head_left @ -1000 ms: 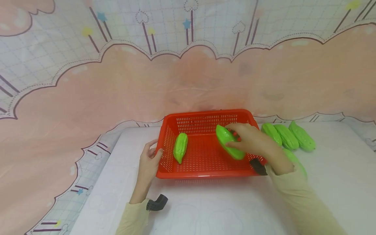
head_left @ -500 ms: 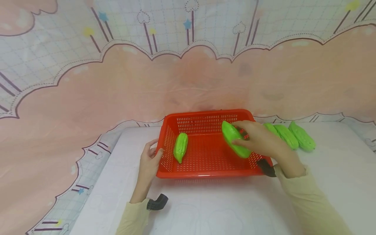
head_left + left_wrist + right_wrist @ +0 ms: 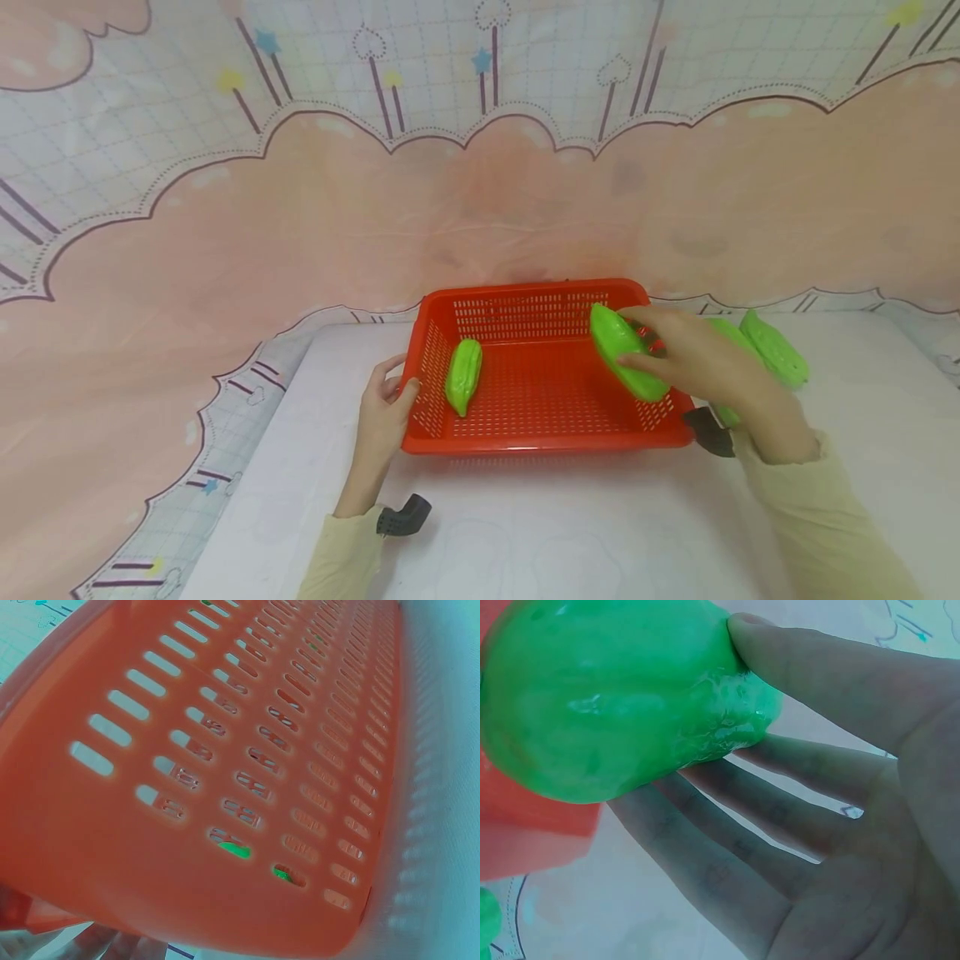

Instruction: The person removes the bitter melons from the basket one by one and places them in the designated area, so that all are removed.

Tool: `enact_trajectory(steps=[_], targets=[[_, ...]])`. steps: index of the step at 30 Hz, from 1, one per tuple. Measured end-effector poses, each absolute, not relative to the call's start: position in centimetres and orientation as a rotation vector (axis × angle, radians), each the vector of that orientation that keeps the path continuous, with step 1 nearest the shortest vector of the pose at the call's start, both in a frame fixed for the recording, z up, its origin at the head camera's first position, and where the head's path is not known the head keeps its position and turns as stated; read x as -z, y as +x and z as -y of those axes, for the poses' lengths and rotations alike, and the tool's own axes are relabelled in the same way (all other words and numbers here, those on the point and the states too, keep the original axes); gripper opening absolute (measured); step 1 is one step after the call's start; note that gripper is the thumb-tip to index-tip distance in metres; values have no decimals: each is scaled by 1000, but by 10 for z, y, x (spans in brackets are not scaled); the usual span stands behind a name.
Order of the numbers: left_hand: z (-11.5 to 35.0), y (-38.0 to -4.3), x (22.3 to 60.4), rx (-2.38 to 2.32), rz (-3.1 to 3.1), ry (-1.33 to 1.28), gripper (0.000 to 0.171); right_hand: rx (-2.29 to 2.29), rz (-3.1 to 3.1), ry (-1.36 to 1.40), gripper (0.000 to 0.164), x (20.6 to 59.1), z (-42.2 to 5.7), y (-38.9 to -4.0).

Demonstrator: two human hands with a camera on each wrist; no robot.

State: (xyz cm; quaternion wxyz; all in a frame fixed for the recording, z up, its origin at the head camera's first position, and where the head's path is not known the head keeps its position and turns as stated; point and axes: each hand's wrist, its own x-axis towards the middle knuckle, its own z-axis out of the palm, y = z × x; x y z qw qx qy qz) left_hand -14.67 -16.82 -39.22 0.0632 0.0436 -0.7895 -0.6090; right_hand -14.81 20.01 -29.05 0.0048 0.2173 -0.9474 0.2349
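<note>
In the head view, a red plastic basket with slotted walls sits at the back of the table. My left hand grips its left rim; in the left wrist view, the fingertips show at the bottom edge, below the basket wall. My right hand holds a green bitter melon above the basket's right side, tilted. Its thumb lies on one side of the melon and its fingers on the other. Another bitter melon lies inside the basket on the left.
Several more melons lie on the white table right of the basket, one at the far side, others partly hidden behind my right arm. A patterned cloth hangs close behind the basket. A black wrist mount sticks out from the left sleeve.
My right hand has moved to the right with the bitter melon, from over the middle-right of the basket to above its right wall. The left hand and basket stay put.
</note>
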Motion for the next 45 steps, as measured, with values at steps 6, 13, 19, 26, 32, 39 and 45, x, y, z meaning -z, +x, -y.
enact_trajectory(steps=[6,13,19,26,32,39,45], targets=[[169,-145,391,1832,2397,149,46,-720,2958,671,59,288,-207,-144],[170,-145,393,1824,2397,144,46,-792,2930,691,55,290,-216,-143],[170,-145,393,1831,2395,137,46,-766,2936,659,62,290,-225,-139],[170,-143,392,1831,2406,145,47,-681,2939,640,71,289,-234,-137],[170,-145,392,1833,2398,157,46,-692,2904,680,69,290,-242,-135],[170,-146,392,1832,2399,146,47,-647,2944,618,72,292,-253,-131],[169,-148,393,1824,2399,151,46,-618,2960,572,70,298,-266,-128]])
